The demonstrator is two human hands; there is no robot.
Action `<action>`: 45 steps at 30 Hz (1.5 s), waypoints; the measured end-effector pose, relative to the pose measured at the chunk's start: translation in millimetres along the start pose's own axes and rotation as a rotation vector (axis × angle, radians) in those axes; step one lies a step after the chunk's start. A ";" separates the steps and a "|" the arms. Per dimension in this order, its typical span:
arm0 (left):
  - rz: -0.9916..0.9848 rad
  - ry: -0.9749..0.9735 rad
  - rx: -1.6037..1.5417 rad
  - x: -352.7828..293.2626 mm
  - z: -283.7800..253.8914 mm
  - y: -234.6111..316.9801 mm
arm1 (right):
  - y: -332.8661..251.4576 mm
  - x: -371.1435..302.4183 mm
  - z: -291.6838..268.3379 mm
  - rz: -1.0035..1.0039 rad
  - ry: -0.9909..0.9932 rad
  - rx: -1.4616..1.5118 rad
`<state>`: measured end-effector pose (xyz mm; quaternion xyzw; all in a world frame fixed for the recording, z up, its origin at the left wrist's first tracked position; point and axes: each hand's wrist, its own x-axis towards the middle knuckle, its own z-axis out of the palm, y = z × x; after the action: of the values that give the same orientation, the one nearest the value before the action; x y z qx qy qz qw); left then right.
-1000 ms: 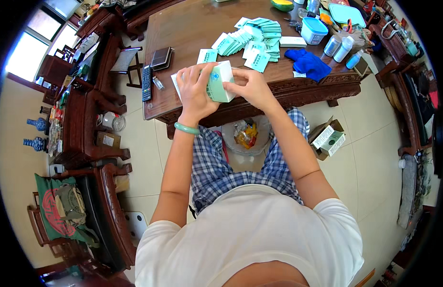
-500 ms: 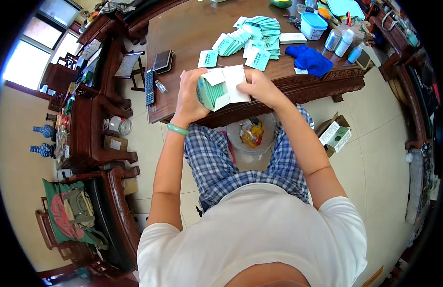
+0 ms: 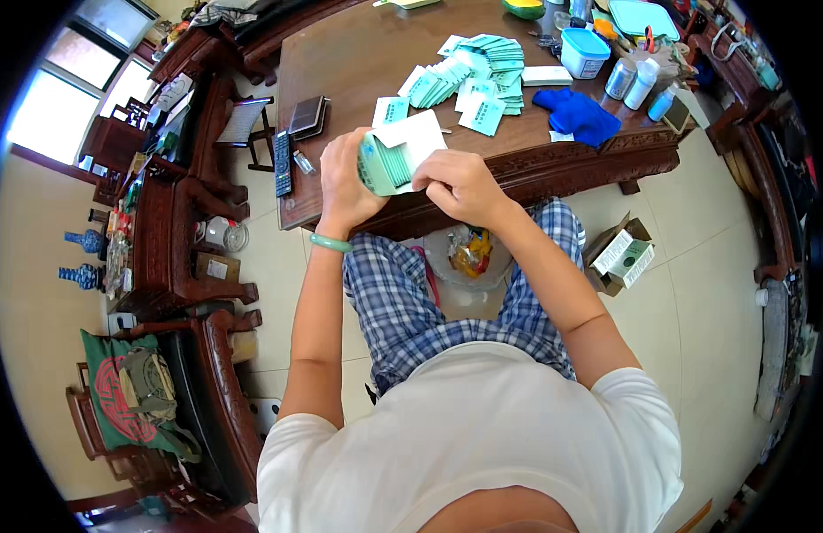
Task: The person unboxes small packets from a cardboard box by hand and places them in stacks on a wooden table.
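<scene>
Above the table's front edge, my left hand (image 3: 348, 182) is wrapped around a small open carton (image 3: 376, 169), green outside and white inside. A tight row of thin green-edged packets (image 3: 395, 165) fills the carton, and its white lid flap (image 3: 422, 138) stands out on the far right side. My right hand (image 3: 465, 185) is closed at the carton's near right corner, fingers curled over a small side flap that they mostly hide. Beyond the carton, a heap of loose pale green square packets (image 3: 469, 67) lies spread over the table.
On the wooden table (image 3: 340, 67) are a white box (image 3: 546, 75), a blue cloth (image 3: 582, 114), a blue-lidded tub (image 3: 585, 53), several bottles (image 3: 640, 84), a remote control (image 3: 282, 164) and a dark wallet (image 3: 308, 116). Below stand a waste bin (image 3: 440, 258) and an open cardboard box (image 3: 620, 255).
My right hand has come off the large lid flap and moved nearer, down to the small side flap. The carton has tilted slightly; my left hand keeps its hold.
</scene>
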<state>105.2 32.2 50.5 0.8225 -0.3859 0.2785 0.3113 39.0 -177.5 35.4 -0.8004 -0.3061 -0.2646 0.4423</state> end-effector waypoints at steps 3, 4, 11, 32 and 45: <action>0.015 0.002 0.073 4.8 -5.2 4.3 | -5.1 1.7 7.8 0.304 -0.020 0.076; 0.050 -0.025 0.144 7.2 -6.8 7.6 | -4.7 4.1 11.7 0.356 -0.008 0.107; 0.088 -0.137 0.419 39.1 -9.9 29.0 | 29.6 0.9 57.8 0.507 0.527 0.603; 0.618 -0.788 0.730 145.9 1.4 48.9 | 74.9 29.6 44.5 0.743 0.307 1.702; 0.411 -0.940 0.667 172.6 16.4 -0.4 | 118.4 47.5 56.3 0.947 0.506 1.348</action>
<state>203.5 -59.2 160.2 0.8192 -0.5249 0.0460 -0.2265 165.2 -166.3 -22.6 -0.3272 0.0758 0.0156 0.9418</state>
